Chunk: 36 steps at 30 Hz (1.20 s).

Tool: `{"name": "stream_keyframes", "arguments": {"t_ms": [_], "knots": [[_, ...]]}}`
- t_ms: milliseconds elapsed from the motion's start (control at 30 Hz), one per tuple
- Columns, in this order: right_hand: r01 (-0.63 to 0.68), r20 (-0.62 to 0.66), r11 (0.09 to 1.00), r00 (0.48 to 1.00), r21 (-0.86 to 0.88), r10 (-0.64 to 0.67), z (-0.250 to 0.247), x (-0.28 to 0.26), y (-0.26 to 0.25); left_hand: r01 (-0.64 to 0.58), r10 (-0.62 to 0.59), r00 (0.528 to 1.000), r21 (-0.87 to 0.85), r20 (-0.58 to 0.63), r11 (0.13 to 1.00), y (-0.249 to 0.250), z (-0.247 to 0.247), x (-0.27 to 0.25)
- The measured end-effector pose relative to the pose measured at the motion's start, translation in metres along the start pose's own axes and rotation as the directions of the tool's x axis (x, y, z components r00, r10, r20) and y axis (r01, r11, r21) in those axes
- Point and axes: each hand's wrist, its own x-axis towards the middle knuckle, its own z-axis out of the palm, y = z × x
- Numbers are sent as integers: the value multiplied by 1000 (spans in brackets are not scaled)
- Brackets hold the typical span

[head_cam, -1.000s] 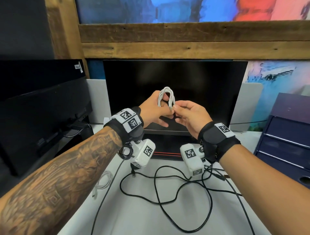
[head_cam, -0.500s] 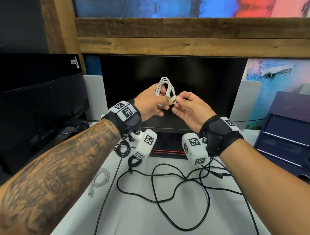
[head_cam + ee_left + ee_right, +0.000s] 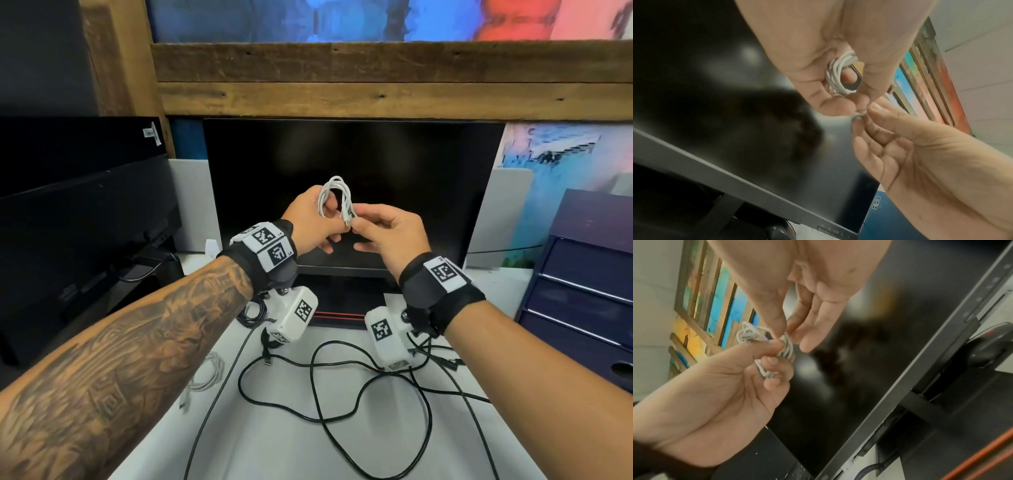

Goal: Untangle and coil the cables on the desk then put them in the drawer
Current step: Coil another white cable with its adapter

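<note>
A white cable [image 3: 334,192] wound into a small coil is held up in front of the monitor. My left hand [image 3: 313,222] grips the coil [image 3: 835,73], fingers curled round its loops. My right hand [image 3: 383,229] pinches the coil's loose plug end [image 3: 347,222] between thumb and forefinger; in the right wrist view the coil [image 3: 785,348] sits between both hands' fingertips. On the white desk [image 3: 274,445] lies a tangled black cable [image 3: 342,394]. A second white cable [image 3: 205,377] lies loosely looped at the desk's left edge. A small black coil [image 3: 253,313] sits under my left wrist.
A dark monitor [image 3: 352,164] stands at the back of the desk, with a second black screen [image 3: 82,219] on the left. A purple drawer unit [image 3: 582,291] stands at the right, its drawers closed. A black plug [image 3: 448,363] lies near the right wrist.
Both hands have stayed raised with the white coil; the right hand's pinch has shifted onto the cable's plug end beside the coil. The head view has tilted slightly.
</note>
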Motion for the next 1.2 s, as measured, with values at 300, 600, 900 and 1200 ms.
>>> {"name": "stream_keyframes", "arguments": {"t_ms": [300,600,900,1200], "knots": [[-86,24,996,996,38,85,-5,2,1,21,-9,996,-125,93,992,-8,-4,-1],[-52,186,997,981,-48,60,-23,3,-1,158,-59,949,-305,310,939,-15,-8,-6],[-103,133,994,985,-32,106,-20,5,9,145,-29,967,-454,254,879,-24,-4,-10],[-95,46,990,994,-100,100,-19,2,22,128,-76,982,-318,172,939,-29,-9,-13]]}}
